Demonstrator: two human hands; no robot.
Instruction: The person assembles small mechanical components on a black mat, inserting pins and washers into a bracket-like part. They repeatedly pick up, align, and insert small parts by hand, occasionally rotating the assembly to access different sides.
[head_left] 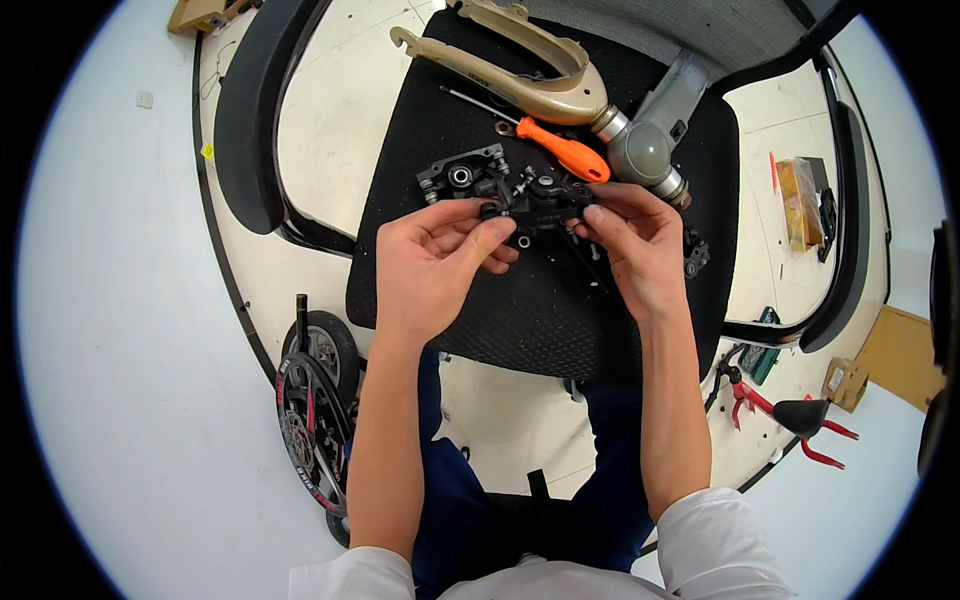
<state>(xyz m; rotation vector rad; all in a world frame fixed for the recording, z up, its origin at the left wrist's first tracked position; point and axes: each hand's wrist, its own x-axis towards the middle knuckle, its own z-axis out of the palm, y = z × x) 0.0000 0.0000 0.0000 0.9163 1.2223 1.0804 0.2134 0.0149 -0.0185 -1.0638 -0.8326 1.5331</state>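
Both hands meet over the black chair seat (540, 310), pinching a small black part (535, 205) between them: left hand (435, 262) grips its near end with thumb and fingers, right hand (640, 245) clasps the other. An orange screwdriver (560, 150) lies just beyond, beside a tan frame (540, 75).

An orange-handled screwdriver (560, 150) lies on the black seat (540, 310), just beside a tan frame (530, 70) and its grey joint (645, 150). A small wheel (312, 415) stands at lower left. Red-handled pliers (745, 395), perhaps cutters, lie on the floor at right.
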